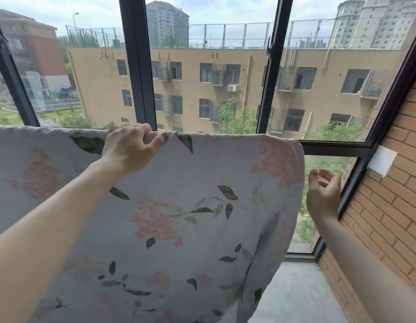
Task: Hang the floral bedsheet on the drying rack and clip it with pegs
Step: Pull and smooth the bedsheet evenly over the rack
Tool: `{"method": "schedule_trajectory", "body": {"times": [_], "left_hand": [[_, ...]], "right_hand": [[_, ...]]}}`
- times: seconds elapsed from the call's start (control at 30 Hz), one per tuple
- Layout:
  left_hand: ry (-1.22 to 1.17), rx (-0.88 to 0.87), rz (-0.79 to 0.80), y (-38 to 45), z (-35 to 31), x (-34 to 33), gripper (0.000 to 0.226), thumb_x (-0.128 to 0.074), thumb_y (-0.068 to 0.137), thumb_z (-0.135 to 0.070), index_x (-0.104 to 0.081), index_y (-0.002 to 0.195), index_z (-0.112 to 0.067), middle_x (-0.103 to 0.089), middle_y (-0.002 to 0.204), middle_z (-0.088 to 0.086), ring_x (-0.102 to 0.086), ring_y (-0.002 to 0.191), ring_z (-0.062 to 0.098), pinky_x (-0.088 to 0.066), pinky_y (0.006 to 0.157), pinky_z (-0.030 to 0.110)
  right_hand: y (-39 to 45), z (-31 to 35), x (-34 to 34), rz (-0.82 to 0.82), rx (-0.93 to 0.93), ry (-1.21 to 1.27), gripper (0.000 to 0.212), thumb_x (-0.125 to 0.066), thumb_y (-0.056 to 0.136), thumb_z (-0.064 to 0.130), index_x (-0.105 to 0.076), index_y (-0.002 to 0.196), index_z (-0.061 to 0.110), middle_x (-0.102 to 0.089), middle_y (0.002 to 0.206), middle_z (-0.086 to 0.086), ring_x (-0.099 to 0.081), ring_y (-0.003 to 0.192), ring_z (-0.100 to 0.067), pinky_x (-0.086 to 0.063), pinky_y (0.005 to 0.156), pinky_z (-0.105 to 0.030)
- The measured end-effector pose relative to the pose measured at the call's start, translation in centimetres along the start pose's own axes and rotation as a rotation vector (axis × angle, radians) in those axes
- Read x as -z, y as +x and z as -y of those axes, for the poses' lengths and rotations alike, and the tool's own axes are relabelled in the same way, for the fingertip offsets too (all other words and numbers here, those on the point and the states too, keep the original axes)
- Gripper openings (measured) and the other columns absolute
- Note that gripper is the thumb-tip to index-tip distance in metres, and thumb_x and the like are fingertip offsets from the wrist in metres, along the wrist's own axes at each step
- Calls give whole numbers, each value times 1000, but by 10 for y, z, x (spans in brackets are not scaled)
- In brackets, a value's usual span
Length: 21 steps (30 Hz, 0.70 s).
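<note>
Across the lower half of my view hangs the floral bedsheet (pixel 179 229), draped over a top line that I take to be the drying rack's bar, though the bar itself is hidden under the cloth. Behind it stand the dark-framed window (pixel 137 66) and, at the right, a brick wall (pixel 393 206). My left hand (pixel 130 148) grips the sheet's top fold, fingers curled over the far side and thumb pinching a ridge of fabric up from the line. My right hand (pixel 323 194) hovers just beside the sheet's right edge, touching nothing, fingers loosely spread and holding nothing. I see no pegs anywhere, so I judge clipping has not begun. The risk from here: the cloth is unpinned, and if my left hand lets go or tugs sideways while the right reaches for a peg, the heavier hanging side could drag the sheet off the bar.
</note>
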<state>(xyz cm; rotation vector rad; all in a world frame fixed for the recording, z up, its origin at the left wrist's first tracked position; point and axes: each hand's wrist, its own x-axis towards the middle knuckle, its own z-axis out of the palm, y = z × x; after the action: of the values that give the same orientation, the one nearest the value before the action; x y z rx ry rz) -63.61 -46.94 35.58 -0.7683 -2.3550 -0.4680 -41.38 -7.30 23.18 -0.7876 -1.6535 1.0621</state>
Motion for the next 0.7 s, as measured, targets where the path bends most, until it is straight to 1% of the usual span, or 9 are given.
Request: {"method": "schedule_trajectory", "body": {"times": [0.1,0.17,0.23,0.27,0.33,0.47,0.57,0.63,0.7], "left_hand": [[8,13,7,0,2,-2,58,-27,94,-74,-48,73,-24,-57,78,-5,-48,86,25,-30,84,43],[14,21,17,-2,-1,-3,58,-26,94,-74,-48,73,-25,-55,78,-5,-47,86,25,-32,87,45],[18,21,28,-2,-4,-5,56,-28,94,-73,-45,71,-26,-50,75,-8,-46,87,26,-33,89,46],[18,20,33,-2,-6,-5,55,-28,94,-73,-45,71,-26,-49,74,-10,-47,87,26,-33,89,47],[15,17,34,-1,-9,-5,57,-26,93,-74,-46,71,-26,-49,74,-9,-47,86,26,-33,89,46],[-7,25,39,-1,-11,-7,56,-28,91,-74,-47,73,-25,-49,75,-10,-45,87,25,-32,89,46],[-12,32,45,0,-15,-8,54,-29,91,-73,-52,78,-25,-51,80,-5,-45,88,24,-34,94,48],[-8,38,44,1,-14,-7,54,-29,91,-73,-52,79,-26,-52,83,-3,-44,89,24,-35,95,49],[-5,40,48,-1,-14,-6,55,-29,93,-73,-55,82,-26,-53,83,-3,-43,89,23,-34,96,48]], "right_hand": [[-40,-34,-4,217,-99,2,41,-57,100,55,-59,123,22,-66,120,0,-64,107,-20,-54,86,-39],[-45,-49,-6,238,-90,-57,30,-61,100,49,-68,106,21,-72,104,-2,-70,100,-25,-56,81,-40],[-38,-53,1,140,-84,-96,24,-61,101,40,-71,90,21,-73,89,-3,-71,91,-31,-54,76,-41],[-33,-51,6,85,-92,-94,25,-60,102,38,-71,87,21,-72,85,-4,-70,88,-33,-54,75,-43],[-17,-42,20,-19,-93,-105,26,-58,102,39,-71,90,20,-70,84,-6,-67,83,-33,-53,74,-44],[25,-12,34,-209,-20,-24,30,-59,100,43,-75,100,17,-67,87,-2,-58,75,-23,-47,68,-38],[48,19,24,-316,40,65,32,-57,96,39,-78,100,15,-68,87,0,-56,77,-13,-47,72,-31],[59,20,13,-209,-20,-18,32,-59,95,38,-78,102,14,-72,89,-4,-62,83,-17,-48,75,-30],[60,2,7,-12,-107,-181,30,-61,95,37,-78,100,13,-76,95,-9,-70,92,-27,-53,81,-35]]}}
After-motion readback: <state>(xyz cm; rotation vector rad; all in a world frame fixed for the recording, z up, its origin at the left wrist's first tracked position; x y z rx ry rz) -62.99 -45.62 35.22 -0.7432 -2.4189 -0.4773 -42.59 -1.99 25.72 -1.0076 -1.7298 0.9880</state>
